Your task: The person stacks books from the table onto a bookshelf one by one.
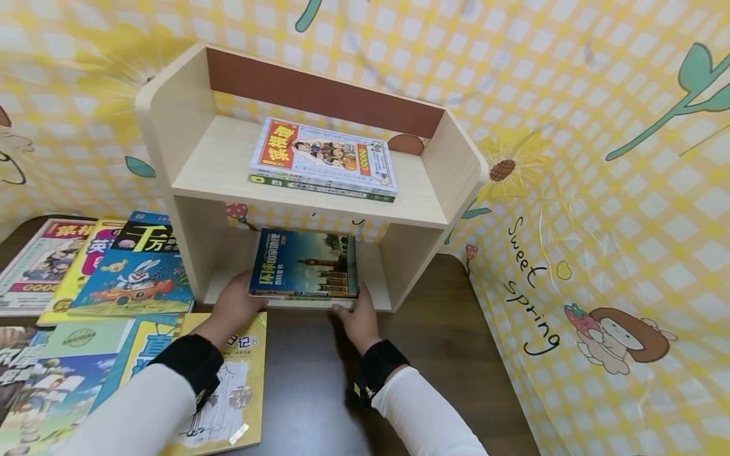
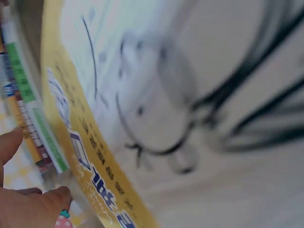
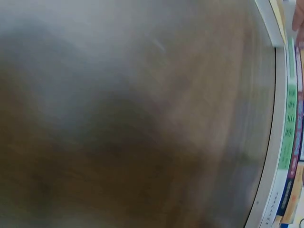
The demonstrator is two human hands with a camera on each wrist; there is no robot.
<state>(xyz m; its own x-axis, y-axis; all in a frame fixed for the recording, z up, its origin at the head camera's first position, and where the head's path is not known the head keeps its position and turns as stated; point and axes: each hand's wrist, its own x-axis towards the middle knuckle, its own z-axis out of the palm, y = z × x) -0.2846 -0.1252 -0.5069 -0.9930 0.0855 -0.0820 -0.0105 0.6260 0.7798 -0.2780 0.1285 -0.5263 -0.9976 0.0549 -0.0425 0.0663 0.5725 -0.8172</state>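
Bk stack (image 1: 307, 269): several pbks, all closed, piled one atop another, edges roughly even.
Top bk (image 1: 302, 253): blue cvr w/ a clock-tower photo, yellowish Chinese title at its L end.
Bottom bk (image 3: 287, 128): had a white-&-green spine, turned to the front.
Pose: lay flat, long side fwd.
Spot: was on the lower shelf (image 1: 373, 294), nr its front edge, gaps L & R.

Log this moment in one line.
Book stack: on lower shelf; left hand: at stack's left end; right hand: at right end; other books: upper shelf
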